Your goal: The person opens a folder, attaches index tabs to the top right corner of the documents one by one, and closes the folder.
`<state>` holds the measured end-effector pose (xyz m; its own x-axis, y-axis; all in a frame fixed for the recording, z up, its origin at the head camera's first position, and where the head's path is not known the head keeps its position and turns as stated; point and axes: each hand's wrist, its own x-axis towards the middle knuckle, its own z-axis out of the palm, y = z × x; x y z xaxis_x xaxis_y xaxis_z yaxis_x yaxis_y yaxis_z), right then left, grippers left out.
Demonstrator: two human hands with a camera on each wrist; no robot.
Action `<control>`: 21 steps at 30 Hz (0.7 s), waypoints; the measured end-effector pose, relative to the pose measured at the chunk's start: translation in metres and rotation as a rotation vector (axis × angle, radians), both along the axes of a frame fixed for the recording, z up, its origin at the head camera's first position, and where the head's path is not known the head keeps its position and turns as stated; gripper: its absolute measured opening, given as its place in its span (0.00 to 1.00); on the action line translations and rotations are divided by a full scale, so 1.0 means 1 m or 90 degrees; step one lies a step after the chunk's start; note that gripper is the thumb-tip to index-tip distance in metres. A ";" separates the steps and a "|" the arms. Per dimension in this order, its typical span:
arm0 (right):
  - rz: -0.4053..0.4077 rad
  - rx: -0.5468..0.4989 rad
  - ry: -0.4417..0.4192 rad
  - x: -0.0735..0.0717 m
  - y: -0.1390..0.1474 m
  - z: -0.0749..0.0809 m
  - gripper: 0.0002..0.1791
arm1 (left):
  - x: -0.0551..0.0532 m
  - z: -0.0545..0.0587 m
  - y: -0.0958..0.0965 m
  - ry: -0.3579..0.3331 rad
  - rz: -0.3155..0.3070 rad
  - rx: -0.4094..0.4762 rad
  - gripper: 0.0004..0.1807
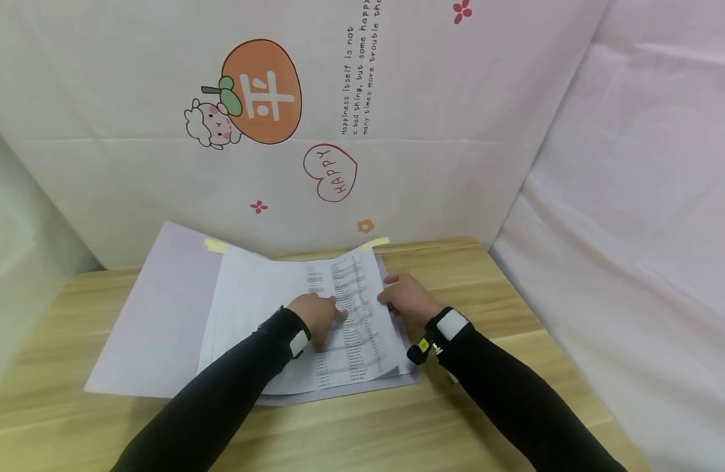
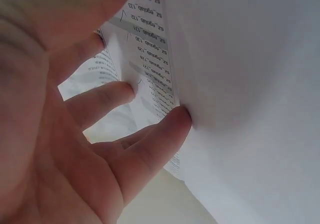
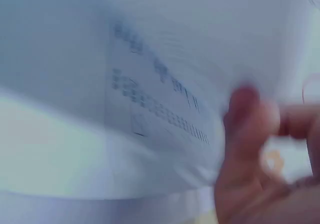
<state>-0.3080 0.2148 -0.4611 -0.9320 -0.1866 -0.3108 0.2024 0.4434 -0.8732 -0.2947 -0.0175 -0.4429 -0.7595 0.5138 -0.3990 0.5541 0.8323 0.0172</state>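
A pale lilac folder (image 1: 153,321) lies opened out on the table, with white sheets on its right half. On top is a printed sheet (image 1: 353,347) with columns of small text, its lower right corner slightly raised. Over the middle of this sheet lies my left hand (image 1: 318,316); in the left wrist view its fingers (image 2: 155,154) are extended and spread, touching the paper. My right hand (image 1: 411,300) pinches the sheet's right edge between thumb and finger. The right wrist view is blurred, with the thumb (image 3: 245,129) against the edge of the curved paper.
Yellow tabs stick out at the top left (image 1: 215,246) and top right (image 1: 375,242) of the sheets. Beneath everything is a wood-grain table (image 1: 339,436). A white printed cloth (image 1: 410,177) hangs behind, and another white cloth (image 1: 646,216) covers the right side.
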 end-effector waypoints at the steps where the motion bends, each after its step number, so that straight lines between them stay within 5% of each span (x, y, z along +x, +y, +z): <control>1: 0.020 -0.041 -0.035 0.000 0.003 0.000 0.33 | 0.000 0.000 0.000 0.002 -0.005 -0.002 0.49; 5: 0.180 -0.164 -0.163 0.004 0.012 0.002 0.33 | 0.000 -0.001 0.001 0.017 -0.034 0.003 0.48; 7: 0.253 -0.163 -0.159 0.006 0.012 0.002 0.30 | 0.000 -0.001 0.001 0.023 -0.048 0.005 0.45; 9: 0.338 -0.059 -0.065 0.008 0.008 0.002 0.23 | -0.001 -0.002 0.001 0.020 -0.048 0.011 0.44; 14: 0.451 0.418 0.254 0.014 -0.010 -0.004 0.15 | -0.004 -0.005 0.003 0.004 -0.035 0.008 0.47; 17: 0.433 0.537 0.272 0.020 -0.015 -0.008 0.12 | -0.004 -0.004 0.003 0.003 -0.031 0.006 0.49; 21: 0.407 0.598 0.262 0.024 -0.015 -0.009 0.15 | 0.003 0.000 0.002 0.016 -0.024 0.016 0.46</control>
